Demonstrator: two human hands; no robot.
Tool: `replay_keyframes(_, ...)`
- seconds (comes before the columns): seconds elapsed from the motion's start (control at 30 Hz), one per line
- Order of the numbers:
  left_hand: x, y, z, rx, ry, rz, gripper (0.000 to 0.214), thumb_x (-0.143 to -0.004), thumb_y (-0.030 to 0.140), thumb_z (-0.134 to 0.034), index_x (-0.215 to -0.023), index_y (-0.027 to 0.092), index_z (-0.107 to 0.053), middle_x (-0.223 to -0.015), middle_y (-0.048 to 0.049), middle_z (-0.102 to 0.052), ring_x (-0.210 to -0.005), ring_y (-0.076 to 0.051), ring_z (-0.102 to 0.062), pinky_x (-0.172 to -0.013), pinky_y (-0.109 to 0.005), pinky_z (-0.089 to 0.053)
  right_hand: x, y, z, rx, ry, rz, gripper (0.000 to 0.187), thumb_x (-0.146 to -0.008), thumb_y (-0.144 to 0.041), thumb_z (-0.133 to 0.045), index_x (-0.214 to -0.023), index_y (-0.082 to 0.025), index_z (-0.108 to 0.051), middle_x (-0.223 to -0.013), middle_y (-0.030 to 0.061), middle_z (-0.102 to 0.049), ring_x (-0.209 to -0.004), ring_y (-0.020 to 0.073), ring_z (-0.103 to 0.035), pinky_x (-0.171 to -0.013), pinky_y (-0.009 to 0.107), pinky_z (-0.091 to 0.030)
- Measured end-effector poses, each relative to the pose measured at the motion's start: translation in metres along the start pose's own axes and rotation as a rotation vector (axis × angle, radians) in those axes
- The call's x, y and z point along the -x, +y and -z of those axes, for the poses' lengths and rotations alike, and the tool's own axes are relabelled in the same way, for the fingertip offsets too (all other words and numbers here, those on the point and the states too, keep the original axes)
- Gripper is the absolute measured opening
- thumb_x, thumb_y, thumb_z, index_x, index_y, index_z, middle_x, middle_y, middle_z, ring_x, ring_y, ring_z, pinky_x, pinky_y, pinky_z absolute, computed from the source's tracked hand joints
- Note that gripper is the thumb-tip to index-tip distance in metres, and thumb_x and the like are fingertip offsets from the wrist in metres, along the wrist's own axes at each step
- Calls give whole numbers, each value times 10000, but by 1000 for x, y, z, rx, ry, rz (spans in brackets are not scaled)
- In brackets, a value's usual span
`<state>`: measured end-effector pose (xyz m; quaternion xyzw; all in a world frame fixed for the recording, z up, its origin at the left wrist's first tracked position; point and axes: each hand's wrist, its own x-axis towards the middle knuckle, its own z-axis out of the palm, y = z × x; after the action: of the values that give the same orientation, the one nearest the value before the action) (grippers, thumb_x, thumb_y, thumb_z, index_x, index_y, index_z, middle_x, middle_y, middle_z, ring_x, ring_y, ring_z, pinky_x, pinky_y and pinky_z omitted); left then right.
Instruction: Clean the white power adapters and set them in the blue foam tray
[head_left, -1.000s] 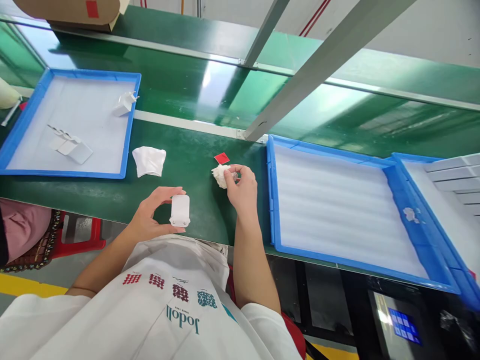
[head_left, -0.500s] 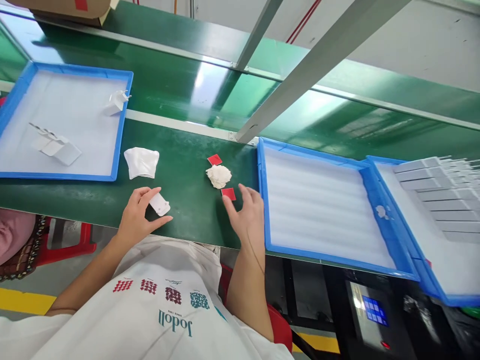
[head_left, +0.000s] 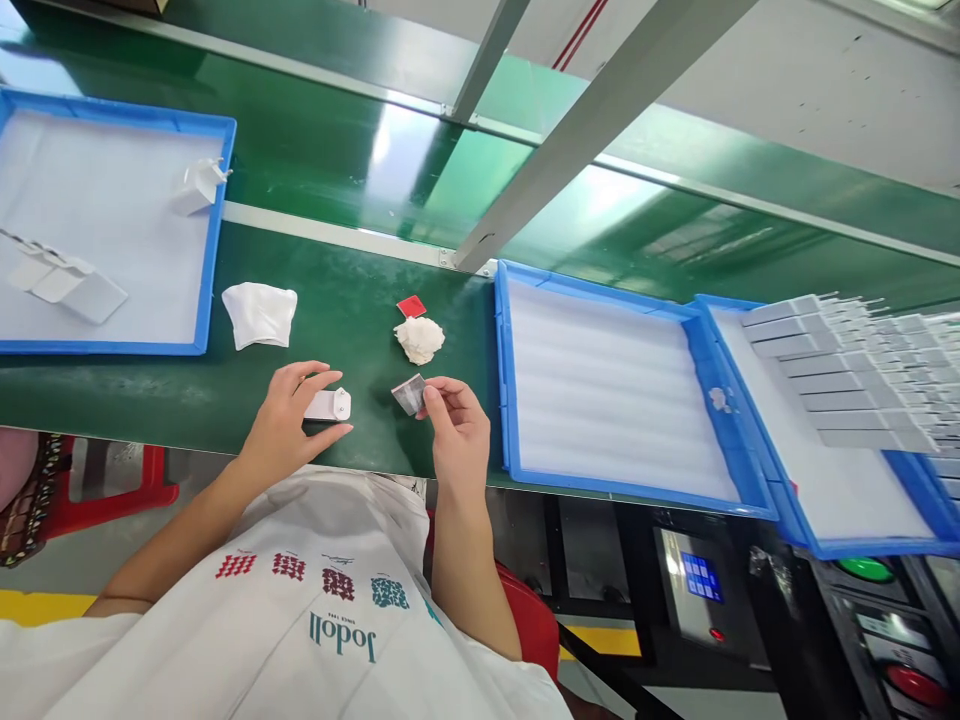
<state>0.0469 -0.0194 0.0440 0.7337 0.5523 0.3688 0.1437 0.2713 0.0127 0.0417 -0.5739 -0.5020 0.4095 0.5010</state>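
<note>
My right hand (head_left: 457,430) pinches a small square piece (head_left: 409,394) between thumb and fingertips. Its visible face is greyish, with a reddish edge. My left hand (head_left: 289,415) curves around a white plug-like block (head_left: 328,405) at the table's near edge. Thumb and index finger are apart, with gaps between them and the block; its left end is hidden under the hand. Beyond my right hand lies a crumpled cream-coloured wad (head_left: 420,340), with a red square (head_left: 411,306) behind it. A folded white cloth-like piece (head_left: 260,316) rests beyond my left hand.
A blue-rimmed tray (head_left: 214,240) at left holds white plug-like blocks. Another blue tray (head_left: 504,380) stands to the right, beside a further tray (head_left: 832,549) with rows of white pronged blocks (head_left: 862,390). A metal post (head_left: 570,150) slants up from the table's back edge.
My right hand has picked up the nearer red square and moved left with it, showing its greyish face. The white block by my left hand has turned to lie more level.
</note>
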Motion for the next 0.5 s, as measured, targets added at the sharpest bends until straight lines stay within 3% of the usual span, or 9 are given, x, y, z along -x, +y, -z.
replay_keyframes(0.1, -3, 18, 8, -22, 196, -90, 72, -865, 302, -723, -897, 241, -703, -1070, -74, -642, -1093, -265, -552, -951, -432, -493, 18, -16, -10, -73, 56, 44, 211, -903, -410, -670, -930, -202, -662, -800, 3, -670, -649, 129, -635, -608, 272, -538)
replay_keyframes(0.17, -5, 30, 14, -11, 235, -173, 149, -896, 271, -681, -751, 239, -694, -977, -62, -643, -1036, -250, -550, -912, -411, -484, 30, -24, -18, -77, 73, 161, 144, -917, -361, -660, -929, -217, -657, -836, 19, -685, -725, 154, -667, -641, 292, -560)
replay_keyframes(0.27, -5, 43, 17, 45, 156, -197, 202, -956, 319, -601, -823, 246, -734, -1051, -77, -662, -1060, -257, -527, -924, -425, -469, 44, -31, -28, -36, 11, 411, 45, -928, -227, -638, -954, -253, -663, -884, 29, -715, -820, 180, -686, -721, 343, -580)
replay_keyframes(0.37, -4, 46, 16, 113, 67, -109, 304, -992, 390, -535, -840, 219, -734, -1137, -104, -655, -1085, -265, -495, -936, -435, -468, 52, -30, -31, 28, -48, 617, 201, -894, -122, -655, -1005, -288, -666, -922, 26, -749, -854, 205, -702, -744, 396, -587)
replay_keyframes(0.5, 0, 41, 15, 135, -10, 2, 322, -974, 450, -553, -865, 224, -754, -1241, -111, -620, -1124, -275, -469, -932, -431, -478, 55, -24, -30, 89, -34, 748, 300, -878, -80, -654, -1063, -316, -651, -953, 17, -777, -869, 222, -731, -727, 417, -602)
